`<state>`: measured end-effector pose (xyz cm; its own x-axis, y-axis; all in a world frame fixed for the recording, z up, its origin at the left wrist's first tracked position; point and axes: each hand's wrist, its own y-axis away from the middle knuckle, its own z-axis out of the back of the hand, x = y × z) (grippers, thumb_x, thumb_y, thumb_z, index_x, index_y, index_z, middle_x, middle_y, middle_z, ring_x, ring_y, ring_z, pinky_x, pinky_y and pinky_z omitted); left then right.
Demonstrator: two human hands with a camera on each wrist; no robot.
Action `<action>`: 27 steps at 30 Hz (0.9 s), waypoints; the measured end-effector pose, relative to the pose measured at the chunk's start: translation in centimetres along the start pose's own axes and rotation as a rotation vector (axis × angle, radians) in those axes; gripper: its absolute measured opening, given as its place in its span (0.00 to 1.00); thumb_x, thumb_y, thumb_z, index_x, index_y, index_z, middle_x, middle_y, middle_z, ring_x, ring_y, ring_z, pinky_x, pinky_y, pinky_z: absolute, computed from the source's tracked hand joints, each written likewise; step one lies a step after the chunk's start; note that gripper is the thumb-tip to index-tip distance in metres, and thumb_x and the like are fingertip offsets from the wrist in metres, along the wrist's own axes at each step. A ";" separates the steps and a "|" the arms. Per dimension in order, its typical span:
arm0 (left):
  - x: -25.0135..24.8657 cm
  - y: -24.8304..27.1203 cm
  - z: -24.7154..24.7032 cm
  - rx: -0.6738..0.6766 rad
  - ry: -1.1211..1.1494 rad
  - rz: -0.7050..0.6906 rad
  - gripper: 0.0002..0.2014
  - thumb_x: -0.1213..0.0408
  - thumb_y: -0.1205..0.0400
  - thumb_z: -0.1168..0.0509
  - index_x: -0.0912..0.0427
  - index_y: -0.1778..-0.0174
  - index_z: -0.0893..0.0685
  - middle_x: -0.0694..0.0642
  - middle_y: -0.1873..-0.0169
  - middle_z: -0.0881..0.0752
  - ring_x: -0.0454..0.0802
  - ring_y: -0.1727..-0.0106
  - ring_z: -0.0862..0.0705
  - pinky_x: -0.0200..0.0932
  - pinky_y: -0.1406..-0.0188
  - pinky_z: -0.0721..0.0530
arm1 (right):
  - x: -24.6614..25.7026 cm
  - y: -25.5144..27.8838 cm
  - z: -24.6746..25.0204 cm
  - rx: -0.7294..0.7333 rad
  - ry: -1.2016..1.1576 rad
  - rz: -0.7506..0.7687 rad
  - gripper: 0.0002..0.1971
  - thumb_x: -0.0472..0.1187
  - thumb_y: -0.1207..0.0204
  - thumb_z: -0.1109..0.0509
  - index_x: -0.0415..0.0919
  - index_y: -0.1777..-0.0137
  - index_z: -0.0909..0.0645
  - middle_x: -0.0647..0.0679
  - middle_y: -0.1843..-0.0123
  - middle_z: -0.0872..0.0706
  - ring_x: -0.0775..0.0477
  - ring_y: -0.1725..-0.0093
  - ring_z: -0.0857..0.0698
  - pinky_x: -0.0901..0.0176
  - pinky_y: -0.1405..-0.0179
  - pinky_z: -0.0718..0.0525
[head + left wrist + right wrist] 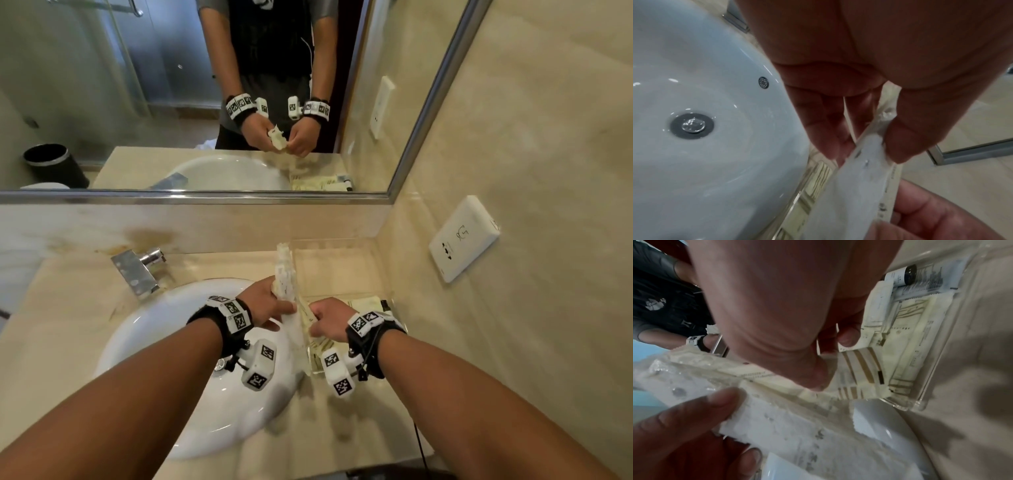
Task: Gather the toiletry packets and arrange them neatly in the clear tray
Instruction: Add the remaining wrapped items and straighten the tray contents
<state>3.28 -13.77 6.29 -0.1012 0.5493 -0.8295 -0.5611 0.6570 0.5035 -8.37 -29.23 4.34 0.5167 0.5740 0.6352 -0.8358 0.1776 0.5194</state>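
Note:
Both hands hold one bundle of cream and white toiletry packets [285, 274] upright over the seam between sink and tray. My left hand [277, 308] pinches a white packet [865, 165] between thumb and fingers. My right hand [317, 322] grips the bundle's lower end, its thumb [813, 378] pressing a cream packet [777, 381]. The clear tray [335, 270] stands on the counter to the right of the sink. Several gold-striped packets [906, 331] and a small black-capped bottle [904, 275] lie flat in the tray's near end [920, 400].
A white sink [212, 394] with a metal drain [691, 125] lies under my left wrist. A chrome faucet [137, 270] stands behind it. A mirror [171, 102] runs along the back, and a white socket plate [462, 240] is on the right wall.

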 end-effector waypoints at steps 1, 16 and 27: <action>0.1 -0.1 -0.3 0.005 -0.005 0.007 0.12 0.67 0.24 0.25 0.55 0.48 0.19 0.58 0.57 0.09 0.53 0.59 0.11 0.48 0.61 0.09 | -0.2 0.1 0.1 0.010 0.013 -0.007 0.09 0.30 0.28 0.26 0.47 0.62 0.14 0.47 0.58 0.09 0.48 0.60 0.13 0.50 0.51 0.11; -1.3 -2.6 -3.5 -0.013 -0.183 -0.021 0.12 0.66 0.25 0.25 0.61 0.48 0.16 0.58 0.56 0.10 0.51 0.60 0.10 0.41 0.70 0.12 | -5.6 1.3 3.0 -0.161 0.061 -0.138 0.04 0.42 0.26 0.21 0.50 0.61 0.13 0.52 0.61 0.11 0.51 0.62 0.16 0.57 0.57 0.16; 0.7 -3.3 -2.0 -0.114 -0.206 0.082 0.09 0.61 0.22 0.25 0.60 0.55 0.17 0.58 0.59 0.10 0.54 0.58 0.09 0.50 0.57 0.08 | -9.7 1.3 1.0 0.022 0.602 -0.317 0.08 0.43 0.20 0.37 0.51 0.54 0.15 0.46 0.53 0.13 0.41 0.52 0.14 0.57 0.55 0.23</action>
<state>3.45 -16.63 3.57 0.0126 0.6999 -0.7142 -0.6477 0.5498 0.5274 -14.29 -35.35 -0.62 0.5375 0.8429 0.0253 -0.6537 0.3976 0.6439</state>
